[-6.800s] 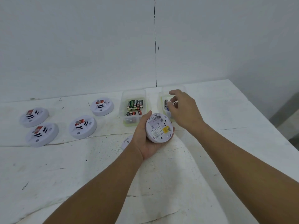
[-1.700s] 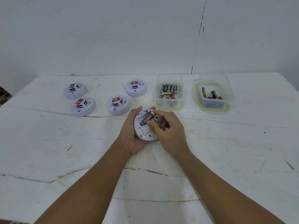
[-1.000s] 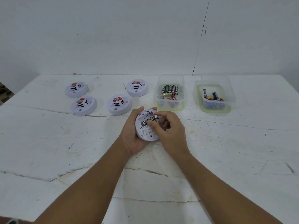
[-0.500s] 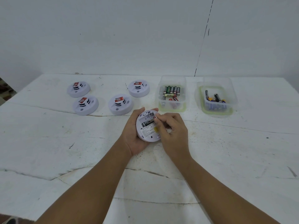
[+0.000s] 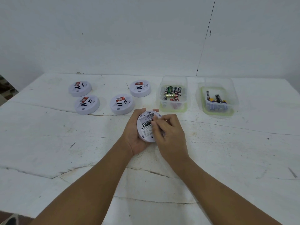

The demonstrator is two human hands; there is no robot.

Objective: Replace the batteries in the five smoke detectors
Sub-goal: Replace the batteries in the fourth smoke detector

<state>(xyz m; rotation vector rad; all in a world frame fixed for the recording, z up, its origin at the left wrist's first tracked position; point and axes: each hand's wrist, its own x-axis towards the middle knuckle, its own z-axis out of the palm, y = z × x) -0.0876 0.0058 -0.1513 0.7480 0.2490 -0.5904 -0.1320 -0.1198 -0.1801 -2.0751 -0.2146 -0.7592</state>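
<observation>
Right hand [image 5: 168,132] fingers [image 5: 154,123] pinched onto battery [image 5: 146,123] in detector [image 5: 146,127].

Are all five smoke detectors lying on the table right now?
No: four smoke detectors lie on the table, while the fifth detector is held in the left hand, back side up.

Your left hand [image 5: 135,135] cradles the upturned smoke detector [image 5: 146,127] while your right hand [image 5: 168,133] presses a black battery [image 5: 146,123] (label up) into it.
</observation>
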